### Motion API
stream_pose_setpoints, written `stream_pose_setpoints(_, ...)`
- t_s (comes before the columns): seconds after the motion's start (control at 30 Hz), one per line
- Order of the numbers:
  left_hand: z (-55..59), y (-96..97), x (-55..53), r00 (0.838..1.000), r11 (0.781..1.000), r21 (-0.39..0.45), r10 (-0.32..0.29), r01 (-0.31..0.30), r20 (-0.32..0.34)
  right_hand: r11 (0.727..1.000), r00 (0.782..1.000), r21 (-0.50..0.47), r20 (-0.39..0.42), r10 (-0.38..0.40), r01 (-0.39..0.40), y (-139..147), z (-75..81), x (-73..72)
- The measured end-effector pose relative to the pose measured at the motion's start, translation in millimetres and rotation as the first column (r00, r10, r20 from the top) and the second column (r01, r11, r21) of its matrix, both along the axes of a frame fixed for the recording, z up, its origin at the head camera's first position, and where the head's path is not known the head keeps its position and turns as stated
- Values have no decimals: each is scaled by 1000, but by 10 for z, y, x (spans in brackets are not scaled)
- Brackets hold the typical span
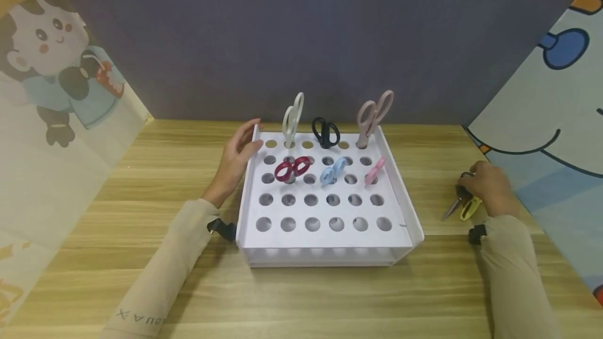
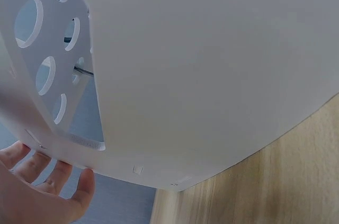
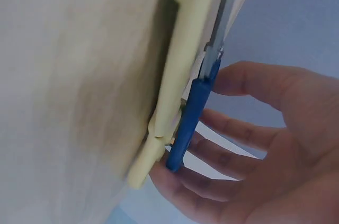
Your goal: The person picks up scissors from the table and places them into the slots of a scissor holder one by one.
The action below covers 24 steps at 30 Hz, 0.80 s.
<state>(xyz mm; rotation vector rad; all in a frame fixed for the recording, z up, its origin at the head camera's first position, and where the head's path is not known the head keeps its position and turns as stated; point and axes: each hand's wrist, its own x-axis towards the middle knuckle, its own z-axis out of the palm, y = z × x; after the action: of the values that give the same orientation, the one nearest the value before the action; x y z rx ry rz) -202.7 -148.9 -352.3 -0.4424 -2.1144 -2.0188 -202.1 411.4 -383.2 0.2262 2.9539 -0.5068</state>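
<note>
A white rack [image 1: 322, 237] with rows of round holes stands on the table. My left hand [image 1: 235, 158] holds its far left corner, thumb over the side panel and fingertips against the panel [image 2: 212, 65] edge. To the right of the rack, my right hand [image 1: 492, 184] pinches the handle of a pair of scissors [image 1: 454, 207], dark overhead and blue-handled [image 3: 190, 113] in the right wrist view. Its blade points toward the near left. Yellow scissors [image 1: 470, 208] lie on the table right beside them, close under the fingers.
Standing in the rack's holes are white scissors [image 1: 293, 119], black scissors [image 1: 325, 134], mauve scissors [image 1: 373, 119], dark red scissors [image 1: 292, 168], light blue scissors [image 1: 333, 171] and pink scissors [image 1: 375, 171]. A grey partition [image 1: 311, 41] rises behind the wooden table [image 1: 330, 302]; cartoon-printed walls flank it.
</note>
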Motion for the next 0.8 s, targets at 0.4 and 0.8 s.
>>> stream_pose_setpoints(0.4,9,-3,14,1000,1000,-2,-1,1,4,999,992,26,-126,-29,32,-85,88,18)
stream_pose_setpoints(0.8,21,7,17,1000,1000,27,-16,16,7,999,953,-24,-300,-43,38,-258,284,35)
